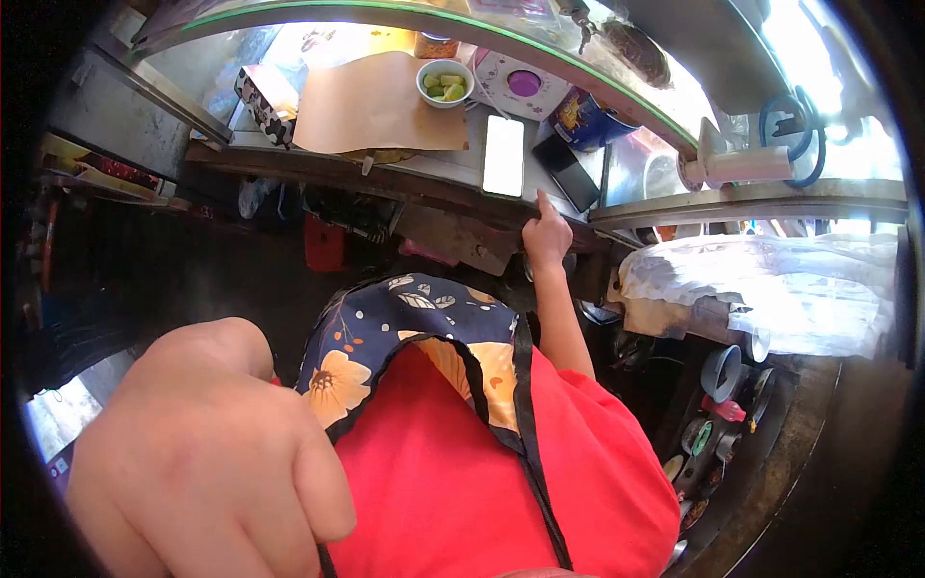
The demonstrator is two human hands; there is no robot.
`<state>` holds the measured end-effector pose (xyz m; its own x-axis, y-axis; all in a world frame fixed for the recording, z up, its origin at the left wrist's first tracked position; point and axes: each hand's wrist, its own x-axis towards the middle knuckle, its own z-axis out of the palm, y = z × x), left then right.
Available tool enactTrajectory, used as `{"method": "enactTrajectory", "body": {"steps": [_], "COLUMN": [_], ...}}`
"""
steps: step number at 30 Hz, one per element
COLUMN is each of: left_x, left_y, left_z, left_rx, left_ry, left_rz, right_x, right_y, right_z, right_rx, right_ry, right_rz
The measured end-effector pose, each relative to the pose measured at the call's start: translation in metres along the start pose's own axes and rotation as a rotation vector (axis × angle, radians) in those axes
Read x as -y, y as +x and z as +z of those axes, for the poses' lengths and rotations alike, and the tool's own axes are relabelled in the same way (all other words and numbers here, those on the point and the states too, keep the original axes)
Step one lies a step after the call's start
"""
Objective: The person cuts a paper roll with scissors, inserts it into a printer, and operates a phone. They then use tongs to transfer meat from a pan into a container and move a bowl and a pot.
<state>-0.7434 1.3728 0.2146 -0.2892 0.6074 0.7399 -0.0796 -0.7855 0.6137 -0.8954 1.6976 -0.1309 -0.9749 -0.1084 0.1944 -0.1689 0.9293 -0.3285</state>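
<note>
My left hand (207, 453) looms large at the lower left, close to the camera. Its back faces up, and the finger ends run out of the frame, so whether it grips anything is hidden. My right hand (547, 236) is at the counter's front edge, index finger stretched forward and the others folded, with nothing visible in it. Just beyond that fingertip lie a phone with a bright white screen (503, 159) and a dark phone (567, 171). A flowered apron (414, 308) covers the front of my red shirt (453, 491).
On the counter are brown paper (371, 111), a white bowl of cut limes (445, 84), a tissue box (265, 106), a blue tub (590, 120) and a white-and-purple box (520, 85). Glass-case framing (434, 19) arches above. White plastic sheeting (771, 279) and several bowls (721, 374) are at right.
</note>
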Motion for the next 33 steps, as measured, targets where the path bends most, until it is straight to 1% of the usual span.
{"method": "enactTrajectory", "body": {"steps": [1,4,8,10,12,13,14,15,16,17,19,21,23,24,25,27,29,30,31,32,33], "left_x": [-0.003,0.0,0.007,0.012,0.018,0.042,0.048,0.049,0.063,0.09,0.132,0.169,0.203,0.21,0.221,0.223,0.234,0.268,0.278,0.284,0.28], "left_y": [0.0,-0.004,0.0,0.002,-0.008,-0.025,-0.03,-0.037,-0.05,-0.077,-0.138,-0.194,-0.232,-0.245,-0.266,-0.28,-0.325,-0.4,-0.427,-0.445,-0.442], "left_z": [0.002,0.002,0.0,-0.01,-0.039,-0.037,-0.03,-0.035,-0.045,-0.056,-0.068,-0.073,-0.061,-0.056,-0.053,-0.047,-0.042,-0.044,-0.047,-0.05,-0.051], "left_rx": [-0.063,-0.076,-0.074,-0.103,0.098,-0.163,-0.571,-0.698,-0.757,-0.799,-0.911,-0.965,-1.154,-1.227,-1.256,-1.331,-1.17,-1.183,-1.174,-1.01,-0.826], "left_ry": [-0.002,0.023,-0.001,-0.04,0.042,-0.044,0.072,0.158,0.307,0.423,0.286,0.273,0.193,0.164,0.26,0.401,0.617,0.567,0.579,0.829,1.072], "left_rz": [-0.018,0.029,0.039,0.136,0.068,0.146,-0.118,-0.419,-0.644,-0.753,-0.969,-1.106,-0.846,-0.828,-0.847,-1.064,-1.15,-1.083,-1.082,-1.244,-1.392], "right_x": [-0.001,-0.001,0.001,0.001,0.0,0.001,0.002,0.001,-0.002,-0.005,-0.005,-0.006,-0.006,-0.006,-0.007,-0.006,-0.007,-0.007,-0.005,-0.002,0.0], "right_y": [0.0,0.002,0.003,0.003,0.002,0.002,0.001,0.001,0.001,0.001,0.001,0.001,0.0,0.0,0.0,0.0,-0.001,0.0,0.0,-0.001,-0.002], "right_z": [0.001,0.001,-0.001,0.001,-0.001,-0.002,-0.002,-0.001,0.002,0.004,0.004,0.004,0.006,0.007,0.007,0.006,0.008,0.008,0.005,0.001,-0.002], "right_rx": [0.004,0.017,0.037,0.024,0.012,0.013,0.016,0.015,-0.006,-0.027,-0.029,-0.027,-0.049,-0.069,-0.077,-0.044,-0.063,-0.072,-0.085,-0.068,-0.047], "right_ry": [-0.01,-0.034,-0.039,-0.027,-0.015,-0.023,-0.028,-0.019,-0.011,-0.003,0.004,0.012,-0.004,-0.022,-0.022,0.007,0.022,0.034,0.037,0.042,0.047], "right_rz": [-0.001,0.004,0.012,0.006,0.004,0.007,0.008,0.003,-0.003,-0.007,-0.004,-0.011,-0.018,-0.029,-0.022,-0.018,-0.021,-0.031,-0.028,-0.017,-0.006]}}
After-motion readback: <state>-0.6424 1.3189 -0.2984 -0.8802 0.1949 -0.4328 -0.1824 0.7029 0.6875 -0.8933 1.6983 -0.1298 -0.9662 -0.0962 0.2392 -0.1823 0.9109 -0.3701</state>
